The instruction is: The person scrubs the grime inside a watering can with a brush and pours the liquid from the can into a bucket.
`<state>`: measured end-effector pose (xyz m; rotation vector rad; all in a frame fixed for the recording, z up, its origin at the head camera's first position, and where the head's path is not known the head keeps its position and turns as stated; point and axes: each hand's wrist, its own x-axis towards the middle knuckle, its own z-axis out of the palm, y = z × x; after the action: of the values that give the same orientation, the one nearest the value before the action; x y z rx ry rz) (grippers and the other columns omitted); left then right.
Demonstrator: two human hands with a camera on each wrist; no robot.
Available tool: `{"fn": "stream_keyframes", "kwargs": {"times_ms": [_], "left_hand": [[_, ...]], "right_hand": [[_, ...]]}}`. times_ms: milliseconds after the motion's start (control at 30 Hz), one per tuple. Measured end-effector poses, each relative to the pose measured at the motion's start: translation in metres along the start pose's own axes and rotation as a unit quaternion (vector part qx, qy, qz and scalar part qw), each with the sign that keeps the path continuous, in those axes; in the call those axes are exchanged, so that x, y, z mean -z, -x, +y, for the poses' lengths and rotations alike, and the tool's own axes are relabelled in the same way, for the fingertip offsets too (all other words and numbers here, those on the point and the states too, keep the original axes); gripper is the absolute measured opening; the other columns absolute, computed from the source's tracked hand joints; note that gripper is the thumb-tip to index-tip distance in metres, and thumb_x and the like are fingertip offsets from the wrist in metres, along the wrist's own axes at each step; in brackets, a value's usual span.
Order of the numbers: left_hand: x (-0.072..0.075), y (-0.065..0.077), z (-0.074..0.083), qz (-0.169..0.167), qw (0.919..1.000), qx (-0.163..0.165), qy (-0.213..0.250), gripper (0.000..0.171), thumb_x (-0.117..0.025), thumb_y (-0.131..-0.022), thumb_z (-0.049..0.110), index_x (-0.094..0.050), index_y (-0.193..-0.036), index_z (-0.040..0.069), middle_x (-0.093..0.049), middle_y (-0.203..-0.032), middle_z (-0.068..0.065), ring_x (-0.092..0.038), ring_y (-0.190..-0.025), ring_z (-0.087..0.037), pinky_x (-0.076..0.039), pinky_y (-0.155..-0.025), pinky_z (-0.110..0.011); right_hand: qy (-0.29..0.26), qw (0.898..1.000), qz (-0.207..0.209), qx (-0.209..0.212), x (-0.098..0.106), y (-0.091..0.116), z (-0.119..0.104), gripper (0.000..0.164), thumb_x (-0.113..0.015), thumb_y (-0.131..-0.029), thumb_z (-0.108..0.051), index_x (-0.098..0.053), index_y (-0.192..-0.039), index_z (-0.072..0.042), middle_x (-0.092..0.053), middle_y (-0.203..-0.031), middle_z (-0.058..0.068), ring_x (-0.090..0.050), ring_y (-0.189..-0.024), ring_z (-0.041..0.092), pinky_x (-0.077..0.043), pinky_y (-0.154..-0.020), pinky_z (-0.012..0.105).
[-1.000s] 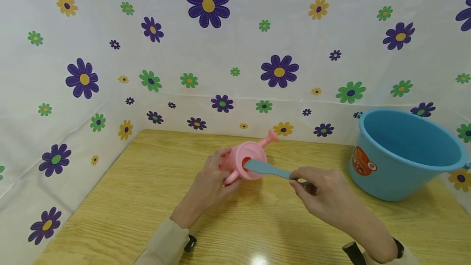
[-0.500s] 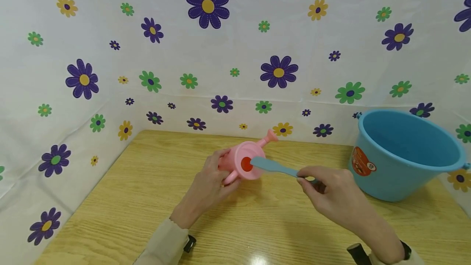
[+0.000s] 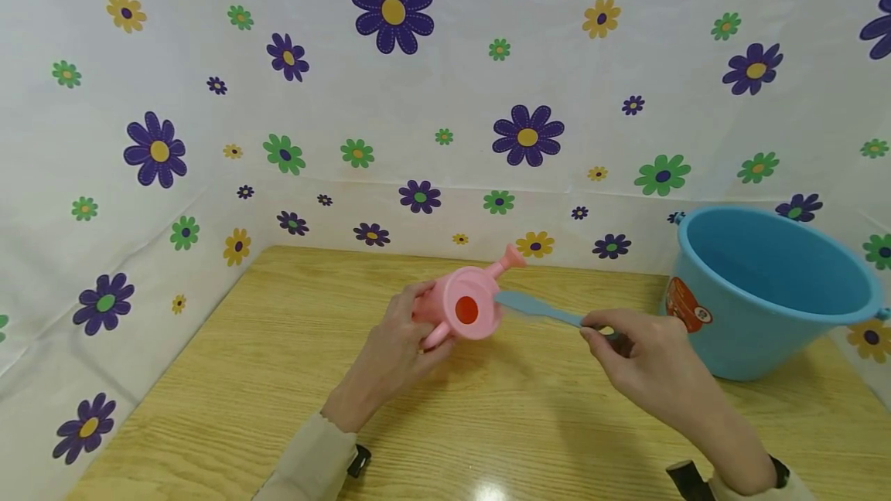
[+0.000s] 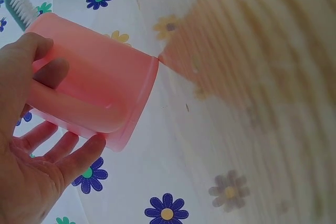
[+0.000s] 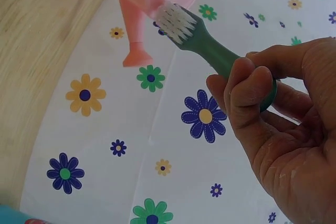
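My left hand [image 3: 397, 339] grips a small pink watering can [image 3: 433, 304] by its body and handle, tilting its top toward the right. A round hole in the can's top shows red-orange inside. In the left wrist view, the fingers of my left hand [image 4: 34, 169] lie around the handle of the can [image 4: 94, 66]. My right hand [image 5: 294, 119] pinches the handle end of a blue-green brush [image 5: 218, 56] with white bristles. In the head view, the brush [image 3: 532, 305] extends left from my right hand [image 3: 647, 358], its bristled head beside the can's rim, bristles facing down.
A large blue bucket [image 3: 738, 331] with a red label stands at the right on the wooden table [image 3: 278, 369]. A white, flower-printed cloth [image 3: 445, 83] hangs behind and at the sides. The can's spout [image 3: 506, 260] points toward the back right.
My right hand has drawn the brush to the right, from over the hole in the can's top out to its rim, uncovering the hole. The left hand and can have barely moved.
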<state>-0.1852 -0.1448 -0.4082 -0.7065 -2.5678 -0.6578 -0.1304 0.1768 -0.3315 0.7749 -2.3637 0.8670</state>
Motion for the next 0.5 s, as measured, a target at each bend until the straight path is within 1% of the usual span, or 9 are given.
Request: {"fn": "stream_keyframes", "kwargs": {"times_ms": [300, 367, 500], "left_hand": [[-0.001, 0.0, 0.0, 0.004, 1.0, -0.002, -0.005, 0.033, -0.079, -0.089, 0.027, -0.066, -0.062, 0.014, -0.051, -0.148, -0.014, -0.054, -0.13, -0.034, -0.06, -0.098, -0.045], [-0.001, 0.0, 0.0, 0.005, 1.0, -0.004, -0.004, 0.033, -0.079, -0.089, 0.027, -0.066, -0.061, 0.014, -0.051, -0.147, -0.015, -0.054, -0.13, -0.034, -0.06, -0.098, -0.045], [-0.001, 0.0, -0.001, 0.007, 1.0, -0.006, -0.004, 0.033, -0.079, -0.088, 0.026, -0.065, -0.061, 0.014, -0.051, -0.147, -0.015, -0.054, -0.13, -0.034, -0.061, -0.097, -0.045]], "right_hand": [[0.023, 0.999, 0.004, -0.026, 0.001, 0.002, 0.006, 0.014, -0.077, -0.087, 0.0, -0.077, -0.096, -0.01, -0.065, -0.067, -0.01, -0.045, -0.052, -0.008, -0.039, -0.044, 0.015], [0.037, 0.999, 0.013, -0.026, 0.001, 0.002, 0.008, 0.013, -0.077, -0.087, 0.0, -0.078, -0.096, -0.008, -0.067, -0.068, -0.008, -0.046, -0.053, -0.007, -0.039, -0.044, 0.014], [0.054, 0.997, 0.043, -0.025, -0.001, 0.002, 0.016, 0.012, -0.076, -0.086, 0.003, -0.079, -0.096, -0.003, -0.072, -0.07, -0.001, -0.049, -0.052, -0.007, -0.04, -0.045, 0.012]]}}
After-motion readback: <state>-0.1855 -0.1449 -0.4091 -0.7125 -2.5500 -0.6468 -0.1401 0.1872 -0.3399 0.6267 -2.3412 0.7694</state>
